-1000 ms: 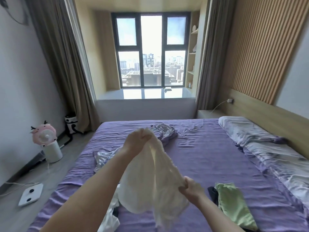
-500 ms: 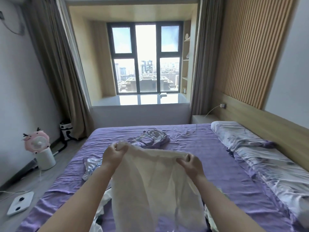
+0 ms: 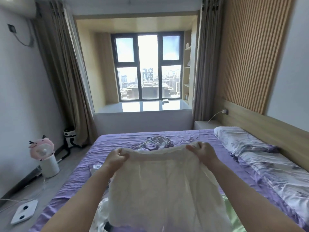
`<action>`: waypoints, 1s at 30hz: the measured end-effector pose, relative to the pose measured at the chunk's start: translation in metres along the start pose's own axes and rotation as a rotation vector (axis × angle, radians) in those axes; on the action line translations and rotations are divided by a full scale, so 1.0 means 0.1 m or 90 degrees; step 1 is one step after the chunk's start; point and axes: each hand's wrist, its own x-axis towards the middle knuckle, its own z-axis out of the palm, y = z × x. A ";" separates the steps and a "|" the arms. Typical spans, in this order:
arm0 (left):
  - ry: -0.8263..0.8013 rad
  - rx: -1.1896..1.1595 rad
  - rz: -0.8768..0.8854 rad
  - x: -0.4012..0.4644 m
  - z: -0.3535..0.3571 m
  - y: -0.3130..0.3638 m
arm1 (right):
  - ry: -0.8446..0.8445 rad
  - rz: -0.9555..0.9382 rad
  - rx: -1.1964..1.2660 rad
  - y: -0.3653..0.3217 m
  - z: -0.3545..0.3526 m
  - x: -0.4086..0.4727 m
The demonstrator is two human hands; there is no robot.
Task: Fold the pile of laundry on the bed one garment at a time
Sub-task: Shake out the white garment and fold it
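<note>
Cream garment (image 3: pixel 160 186): thin, gauzy, slightly see-through cloth, held spread in the air above the near end of the bed (image 3: pixel 197 148), top edge stretched into a shallow curve. Left hand (image 3: pixel 115 159) pinches the upper left corner, fingers curled tight on bunched fabric. Right hand (image 3: pixel 203 152) grips the upper right corner likewise. Cloth hangs in soft vertical folds. Bed sheet purple, wrinkled. Crumpled patterned garment (image 3: pixel 156 143) lies beyond the hands. Long floral pillows (image 3: pixel 260 158) along the wooden headboard, right. Round pink fan (image 3: pixel 41 149) on floor, left.
</note>
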 end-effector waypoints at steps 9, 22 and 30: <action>0.024 0.024 0.036 0.02 -0.23 -0.01 | -0.264 0.062 0.074 -0.21 -0.21 -0.17; -0.028 0.020 0.081 0.01 -0.46 0.10 | -0.143 0.045 0.112 -0.44 -0.21 -0.37; 0.039 -0.073 -0.061 -0.05 -0.20 0.07 | -0.032 0.170 0.152 -0.44 0.09 -0.41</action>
